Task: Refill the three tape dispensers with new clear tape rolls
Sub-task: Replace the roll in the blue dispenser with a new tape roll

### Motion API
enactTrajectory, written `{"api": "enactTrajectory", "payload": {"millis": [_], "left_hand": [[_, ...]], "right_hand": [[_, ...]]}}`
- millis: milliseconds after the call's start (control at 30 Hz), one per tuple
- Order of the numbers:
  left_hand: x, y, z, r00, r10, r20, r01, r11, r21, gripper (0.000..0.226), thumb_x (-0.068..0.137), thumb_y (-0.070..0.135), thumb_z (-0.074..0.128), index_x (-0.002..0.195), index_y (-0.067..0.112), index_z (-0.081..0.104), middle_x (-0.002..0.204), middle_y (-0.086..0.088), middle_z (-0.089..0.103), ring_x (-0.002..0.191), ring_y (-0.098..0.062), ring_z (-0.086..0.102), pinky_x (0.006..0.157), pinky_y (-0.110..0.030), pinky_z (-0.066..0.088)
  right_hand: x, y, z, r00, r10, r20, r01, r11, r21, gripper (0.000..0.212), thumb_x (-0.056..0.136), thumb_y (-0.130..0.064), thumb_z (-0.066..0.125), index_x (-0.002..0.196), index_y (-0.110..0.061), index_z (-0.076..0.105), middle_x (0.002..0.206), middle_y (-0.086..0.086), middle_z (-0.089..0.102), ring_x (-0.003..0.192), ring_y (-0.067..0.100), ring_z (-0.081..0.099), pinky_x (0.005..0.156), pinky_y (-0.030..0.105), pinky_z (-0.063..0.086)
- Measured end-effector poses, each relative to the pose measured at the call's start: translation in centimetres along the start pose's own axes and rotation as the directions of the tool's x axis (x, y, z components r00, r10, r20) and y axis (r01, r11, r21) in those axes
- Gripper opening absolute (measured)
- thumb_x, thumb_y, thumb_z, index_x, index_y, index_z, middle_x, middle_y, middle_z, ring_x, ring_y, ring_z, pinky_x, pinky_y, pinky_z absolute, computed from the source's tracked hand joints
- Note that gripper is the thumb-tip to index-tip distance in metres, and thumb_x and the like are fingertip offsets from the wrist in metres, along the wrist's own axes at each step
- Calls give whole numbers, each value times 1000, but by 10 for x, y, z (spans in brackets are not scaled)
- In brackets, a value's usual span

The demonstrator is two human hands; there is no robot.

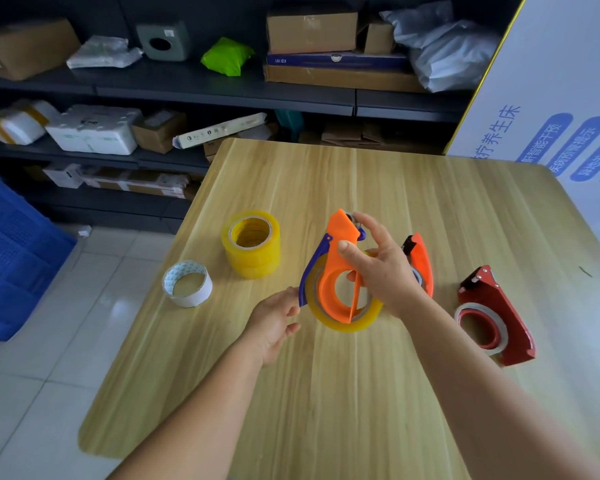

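Observation:
My right hand grips an orange tape dispenser with a purple blade arm, held above the wooden table. A yellowish clear tape roll sits on its hub. My left hand is just left of it, fingertips touching the lower end of the purple arm. A stack of clear tape rolls stands to the left. A second orange dispenser lies behind my right hand, partly hidden. A red dispenser with a nearly spent roll lies at the right.
An empty white cardboard tape core stands near the table's left edge. Dark shelves with boxes and parcels run behind the table. A blue crate is on the floor at left. A white printed board leans at the right.

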State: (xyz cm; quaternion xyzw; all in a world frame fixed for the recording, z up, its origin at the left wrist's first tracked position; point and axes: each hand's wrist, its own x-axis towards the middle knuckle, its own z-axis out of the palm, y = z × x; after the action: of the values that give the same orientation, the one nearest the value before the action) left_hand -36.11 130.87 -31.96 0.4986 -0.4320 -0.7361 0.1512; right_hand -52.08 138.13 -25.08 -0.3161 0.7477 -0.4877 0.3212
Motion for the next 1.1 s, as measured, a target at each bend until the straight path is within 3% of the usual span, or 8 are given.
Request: {"api": "enactTrajectory", "payload": {"millis": [133,333,500,667,800,900,1033,1100], "left_hand": [[-12,-12,0,996,90,2,-90,996,-15,37,98,44,40,113,22,66,121,10,60,126,-12,45,105,-36,38],[-40,-24,-2,946,265,186,-295,943,156,61,63,49,69,122,45,55,136,21,49,127,5,40,87,-11,38],[-57,-36,8,923,379,-69,-348,896,275,64,71,21,81,126,30,49,128,13,52,108,14,45,68,7,36],[-70,-45,1,885,436,-165,-381,880,284,54,62,33,77,111,39,55,121,17,58,101,24,46,70,9,32],[-80,-47,-14,882,448,-149,-403,879,257,50,63,33,75,109,43,58,115,23,64,105,20,50,79,1,36],[-87,-52,-35,911,399,-101,-373,904,208,57,59,43,74,113,41,57,116,29,63,115,11,50,101,-21,34],[-102,-67,-70,943,327,-54,-320,940,116,68,58,45,75,121,31,56,125,18,62,127,-3,47,111,-41,29],[-112,-75,-88,948,317,-30,-315,947,58,67,60,44,76,123,28,58,127,13,63,128,-6,48,110,-40,33]], "right_hand": [[2,-1,5,998,56,-2,-56,998,-6,53,84,-50,64,132,-49,41,89,5,68,69,15,69,70,35,60],[7,1,17,994,108,-7,-108,993,45,55,80,-52,67,130,-46,44,109,4,67,71,16,69,70,37,60],[3,-2,37,991,134,12,-135,990,40,54,69,-60,67,119,-54,47,110,2,69,84,25,70,80,48,58],[-9,-13,52,991,114,66,-116,993,27,66,59,-67,63,122,-56,45,114,-3,67,98,27,68,85,50,56],[-22,-20,62,984,91,153,-92,996,-4,70,77,-56,65,138,-52,32,129,-13,53,107,23,63,92,46,53],[-32,-26,70,963,116,244,-118,993,-4,72,85,-41,61,145,-48,22,122,-13,47,111,20,55,96,37,46],[-55,-36,92,926,162,341,-156,987,-45,74,87,-24,54,148,-45,17,111,-7,51,106,19,48,94,33,40],[-72,-40,110,909,189,373,-191,981,-32,86,78,-24,57,149,-45,13,124,-9,51,113,19,50,100,35,41]]}}
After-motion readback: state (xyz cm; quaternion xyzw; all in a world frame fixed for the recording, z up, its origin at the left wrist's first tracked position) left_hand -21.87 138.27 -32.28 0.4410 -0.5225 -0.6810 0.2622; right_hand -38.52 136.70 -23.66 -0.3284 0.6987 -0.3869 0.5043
